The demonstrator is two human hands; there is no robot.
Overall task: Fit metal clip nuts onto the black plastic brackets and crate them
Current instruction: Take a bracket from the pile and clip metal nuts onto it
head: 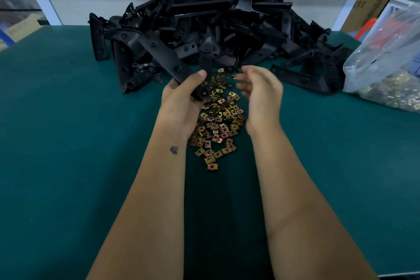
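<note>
Left hand [181, 95] gripped bracket [205, 68], long axis pointing away; right hand [259, 88] slack, empty, nearer clip nuts [218, 125] below.

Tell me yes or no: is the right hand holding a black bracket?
No. The right hand hovers with loosely curled fingers over the clip nuts; only the left hand grips a black bracket.

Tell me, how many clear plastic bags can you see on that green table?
1. The plastic bag sits at the table's right edge, beside the bracket pile, with brass-coloured clip nuts inside. More could lie outside the frame.
</note>
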